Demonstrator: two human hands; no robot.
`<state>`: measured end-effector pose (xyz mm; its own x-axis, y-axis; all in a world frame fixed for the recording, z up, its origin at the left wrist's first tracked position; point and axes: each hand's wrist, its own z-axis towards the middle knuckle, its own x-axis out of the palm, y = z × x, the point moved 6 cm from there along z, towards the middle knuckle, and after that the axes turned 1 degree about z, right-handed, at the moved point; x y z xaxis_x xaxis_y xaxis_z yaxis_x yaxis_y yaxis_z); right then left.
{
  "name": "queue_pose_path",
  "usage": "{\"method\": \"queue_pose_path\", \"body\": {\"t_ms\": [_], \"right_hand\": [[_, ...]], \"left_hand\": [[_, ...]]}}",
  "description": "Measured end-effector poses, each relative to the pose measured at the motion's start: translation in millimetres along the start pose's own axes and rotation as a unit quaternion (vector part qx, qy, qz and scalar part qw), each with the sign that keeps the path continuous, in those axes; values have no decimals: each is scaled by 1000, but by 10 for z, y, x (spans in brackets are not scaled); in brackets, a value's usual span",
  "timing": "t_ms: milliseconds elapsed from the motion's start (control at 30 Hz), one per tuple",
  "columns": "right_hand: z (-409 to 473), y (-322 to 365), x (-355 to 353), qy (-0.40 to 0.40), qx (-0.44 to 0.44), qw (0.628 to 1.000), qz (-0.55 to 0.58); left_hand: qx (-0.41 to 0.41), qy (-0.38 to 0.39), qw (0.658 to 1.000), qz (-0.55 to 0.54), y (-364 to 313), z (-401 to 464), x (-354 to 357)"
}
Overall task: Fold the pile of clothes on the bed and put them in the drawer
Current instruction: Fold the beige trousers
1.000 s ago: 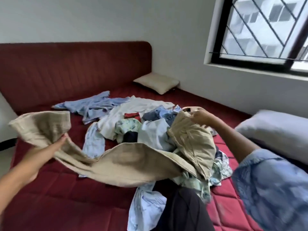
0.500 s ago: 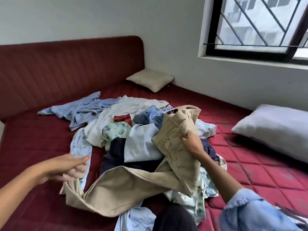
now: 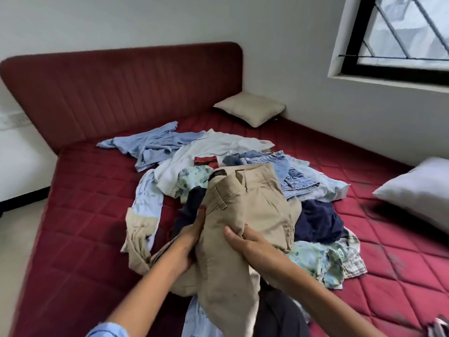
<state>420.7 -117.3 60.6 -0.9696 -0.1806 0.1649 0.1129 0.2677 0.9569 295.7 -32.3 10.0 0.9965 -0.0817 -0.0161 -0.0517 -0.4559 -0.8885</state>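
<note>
Where the maroon quilted bed (image 3: 80, 215) carries the pile of clothes (image 3: 243, 171), we record the following. Item one: khaki trousers (image 3: 245, 210), lifted at the near side of the pile, waistband uppermost and facing away, one leg hanging down between our forearms, the other trailing in a bunch to the left on the mattress. Our left hand (image 3: 192, 242) grasps the trousers' left edge, fingers tucked behind the cloth. Our right hand (image 3: 247, 242) grips the right side, thumb laid across the front of the fabric. Item two: a light blue shirt (image 3: 150, 147), spread flat at the far left of the pile. Item three: a white garment (image 3: 209, 152) beside it, partly overlapping. Item four: denim shorts (image 3: 279, 166) just behind the trousers. Item five: a navy garment (image 3: 318, 220) to the right, touching the trousers. Item six: a pale green printed shirt (image 3: 320, 261) at the near right. Also noted: a beige cushion (image 3: 250, 108) by the maroon headboard (image 3: 121, 93), a grey pillow (image 3: 418, 190) at the right edge, and a window (image 3: 401, 37) above.
</note>
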Motion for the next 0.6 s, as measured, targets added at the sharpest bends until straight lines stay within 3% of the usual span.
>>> {"method": "queue_pose_path", "body": {"t_ms": [67, 100, 200, 267, 333, 400, 500, 600], "right_hand": [[105, -13, -52, 26, 43, 973, -226], [199, 49, -128, 2, 9, 945, -327], [534, 383, -633, -234, -148, 831, -483], [817, 430, -1083, -325, -134, 786, -508], [1102, 260, -1412, -312, -11, 795, -520], [1261, 121, -1509, -274, 43, 830, -483], [1352, 169, -1523, -256, 2, 849, -462], [1338, 263, -1454, -208, -4, 835, -510]], "left_hand": [[35, -59, 997, 35, 41, 17, -414], [58, -79, 994, 44, 36, -6, -609], [68, -110, 989, 69, 37, 2, -1106], [61, -99, 989, 93, 102, 45, -1300], [37, -77, 993, 87, 229, 165, -1399], [19, -29, 998, 44, 344, 179, -1377], [-49, 25, 998, -9, 486, 68, -1279], [-94, 12, 993, 67, 631, 13, -1384]]}}
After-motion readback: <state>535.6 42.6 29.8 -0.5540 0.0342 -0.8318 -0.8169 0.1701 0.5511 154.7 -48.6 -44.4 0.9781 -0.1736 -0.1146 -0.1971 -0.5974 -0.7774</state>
